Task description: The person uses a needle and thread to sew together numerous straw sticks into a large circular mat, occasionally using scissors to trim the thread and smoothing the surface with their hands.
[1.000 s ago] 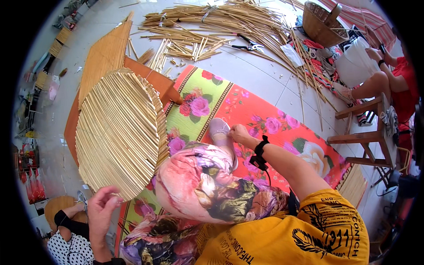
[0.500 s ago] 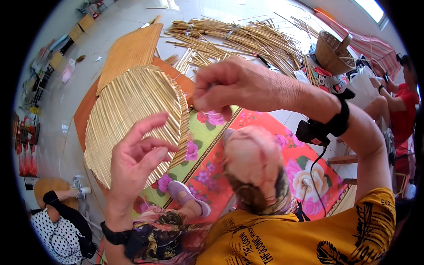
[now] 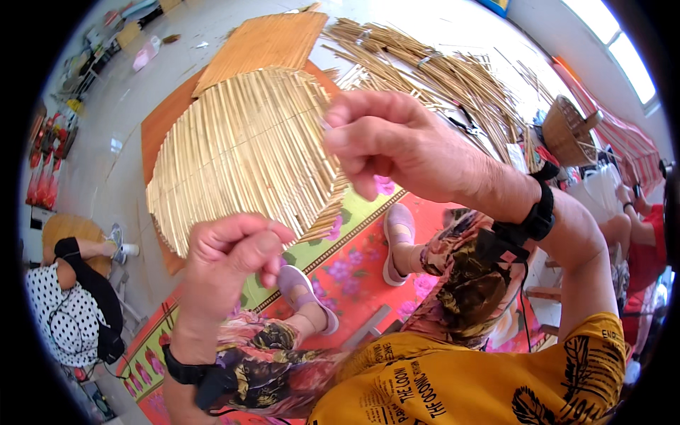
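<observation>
A roundish mat of straw-coloured stalks [image 3: 241, 152] lies in front of me, its stalks side by side with thin cross lines of stitching. My left hand [image 3: 230, 255] is over its near edge, thumb and fingertips pinched together; what they hold, if anything, is too small to see. Above the mat's right edge, my right hand [image 3: 386, 142] is also closed, thumb against bent fingers. Any thin thing in that pinch cannot be made out. The mat's lower right edge shows a double layer of stalks.
Beneath the mat are brown boards [image 3: 262, 46] and a floral floor mat [image 3: 347, 283]. A large pile of loose stalks [image 3: 453, 85] lies behind, with pliers [image 3: 467, 127] near it. A wicker basket [image 3: 567, 131] stands at right. Other people sit at both sides.
My left hand's spread fingers have drawn into a pinch. The view has shifted, and my right hand is now farther right of the mat's middle, still closed. Both my shoes now show.
</observation>
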Tool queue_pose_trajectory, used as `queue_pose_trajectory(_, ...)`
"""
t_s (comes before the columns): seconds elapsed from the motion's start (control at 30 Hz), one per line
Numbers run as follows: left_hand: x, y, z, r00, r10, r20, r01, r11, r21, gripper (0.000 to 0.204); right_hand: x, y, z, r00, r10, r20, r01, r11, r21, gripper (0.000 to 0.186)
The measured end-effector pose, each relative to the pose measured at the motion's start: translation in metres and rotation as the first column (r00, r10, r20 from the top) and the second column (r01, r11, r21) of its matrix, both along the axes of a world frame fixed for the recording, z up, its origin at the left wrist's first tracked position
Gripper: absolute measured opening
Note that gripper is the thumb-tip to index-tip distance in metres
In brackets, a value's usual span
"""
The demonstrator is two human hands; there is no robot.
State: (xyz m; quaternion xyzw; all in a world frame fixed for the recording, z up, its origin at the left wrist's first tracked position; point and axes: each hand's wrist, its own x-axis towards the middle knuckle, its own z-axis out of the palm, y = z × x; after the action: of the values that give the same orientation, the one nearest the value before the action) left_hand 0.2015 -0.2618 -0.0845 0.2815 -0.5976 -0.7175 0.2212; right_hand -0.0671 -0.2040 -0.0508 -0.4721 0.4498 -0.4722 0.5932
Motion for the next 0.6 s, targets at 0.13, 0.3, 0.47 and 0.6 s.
queue_pose_trajectory(0.13,0.004,0.012,-0.003,0.993,-0.088,0.074,0.077,0.987,0.143,0.020,-0.013,-0.004,-0.045,0.972,0.047,0.229,-0.069,0.994,0.090,0.015)
queue_pose_trajectory(0.3,0.016,-0.001,-0.021,0.998,-0.017,0.058,0.006,0.983,0.182,0.022,-0.013,-0.017,-0.041,0.911,0.066,0.406,-0.087,0.996,0.035,0.009)
queue_pose_trajectory(0.47,0.020,-0.007,-0.017,0.998,-0.054,0.015,0.049,0.975,0.218,0.020,-0.030,-0.026,-0.054,0.924,-0.016,0.383,-0.018,0.996,0.083,0.009)
queue_pose_trajectory(0.6,0.024,-0.007,-0.016,0.998,-0.065,-0.023,0.069,0.974,0.215,0.019,-0.044,-0.029,-0.065,0.912,-0.103,0.397,0.050,0.989,0.141,0.012)
